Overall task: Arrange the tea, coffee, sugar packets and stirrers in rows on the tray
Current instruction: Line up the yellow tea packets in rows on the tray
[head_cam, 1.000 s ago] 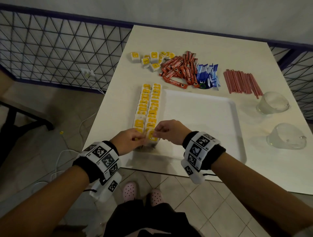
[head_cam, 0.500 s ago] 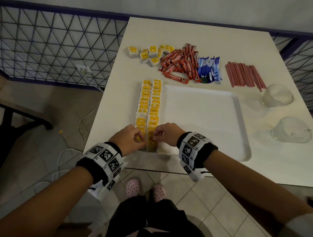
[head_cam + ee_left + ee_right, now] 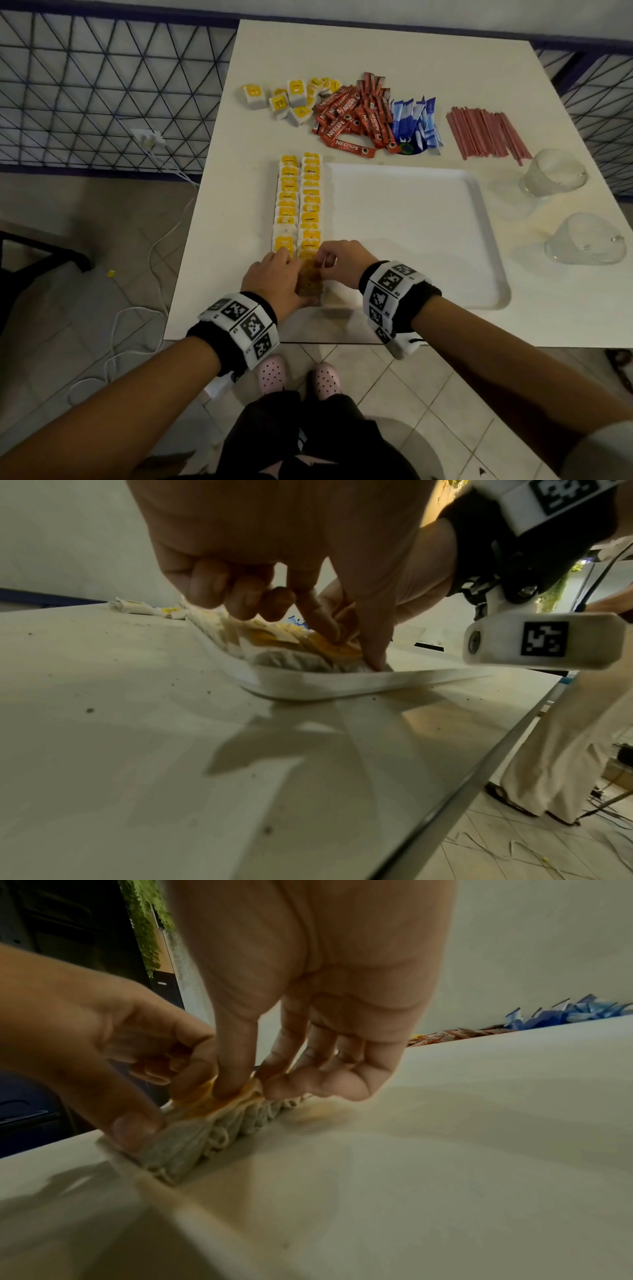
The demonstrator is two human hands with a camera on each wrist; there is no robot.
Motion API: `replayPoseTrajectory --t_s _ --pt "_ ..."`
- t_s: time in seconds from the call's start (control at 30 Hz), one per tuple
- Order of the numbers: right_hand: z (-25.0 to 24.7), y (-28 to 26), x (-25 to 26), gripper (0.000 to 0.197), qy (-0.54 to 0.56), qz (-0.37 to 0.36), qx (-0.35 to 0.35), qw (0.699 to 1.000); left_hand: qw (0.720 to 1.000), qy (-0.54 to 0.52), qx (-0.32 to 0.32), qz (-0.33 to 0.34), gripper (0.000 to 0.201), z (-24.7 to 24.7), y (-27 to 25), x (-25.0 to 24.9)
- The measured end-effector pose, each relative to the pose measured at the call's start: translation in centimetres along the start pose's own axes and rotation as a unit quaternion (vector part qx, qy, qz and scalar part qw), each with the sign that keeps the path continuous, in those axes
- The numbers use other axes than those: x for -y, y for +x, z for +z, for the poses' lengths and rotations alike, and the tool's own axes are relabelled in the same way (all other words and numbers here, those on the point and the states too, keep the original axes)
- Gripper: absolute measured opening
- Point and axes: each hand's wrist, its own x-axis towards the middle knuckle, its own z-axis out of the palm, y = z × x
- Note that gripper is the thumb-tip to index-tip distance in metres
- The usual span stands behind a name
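Two rows of yellow-tagged tea bags (image 3: 298, 205) run along the left edge of the white tray (image 3: 411, 236). At the near end of the right row, both hands hold the last tea bag (image 3: 310, 282). My left hand (image 3: 286, 270) grips it from the left, thumb pressed on its front (image 3: 137, 1129). My right hand (image 3: 325, 262) pinches its yellow tag (image 3: 236, 1093) between thumb and forefinger. Beyond the tray lie loose tea bags (image 3: 287, 99), red coffee sticks (image 3: 356, 116), blue sugar packets (image 3: 414, 120) and pink stirrers (image 3: 486, 135).
Two clear glass cups (image 3: 553, 173) (image 3: 589, 243) lie on the table right of the tray. The table's near edge (image 3: 308, 341) is just below my wrists. A metal lattice fence (image 3: 102, 85) stands to the left, with cables on the floor.
Both hands have shifted slightly toward the tray's near edge and pushed the tea bag down into the end of the right row. The piles behind have not moved.
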Motion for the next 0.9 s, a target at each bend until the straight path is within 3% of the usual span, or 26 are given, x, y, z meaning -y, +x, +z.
replayPoseTrajectory --t_s 0.13,0.27,0.4,0.57,0.77,0.9 --pt "0.5 0.1 -0.3 0.016 0.032 0.018 -0.007 0.999 0.999 -0.016 0.016 0.023 0.049 -0.1 -0.1 0.3" --pt "-0.5 0.0 0.0 0.013 0.046 0.016 -0.020 0.999 0.990 -0.135 -0.002 0.032 0.018 -1.9 -0.3 1.5" --pt "-3.4 0.3 0.9 0.020 0.047 0.028 -0.055 0.997 0.985 -0.163 -0.034 0.032 0.027 -5.0 0.8 3.7" --pt "-7.3 1.7 2.2 0.022 0.053 0.042 -0.111 0.992 0.982 -0.173 -0.072 0.033 0.025 -8.9 3.3 6.5" --pt "-10.1 4.3 3.1 0.018 0.096 0.074 -0.142 0.982 0.976 -0.204 -0.076 0.025 0.010 -12.0 7.2 8.4" --pt "-12.1 7.7 3.3 0.034 0.101 0.078 -0.141 0.982 0.975 -0.212 -0.065 0.014 0.008 -13.3 10.4 9.4"
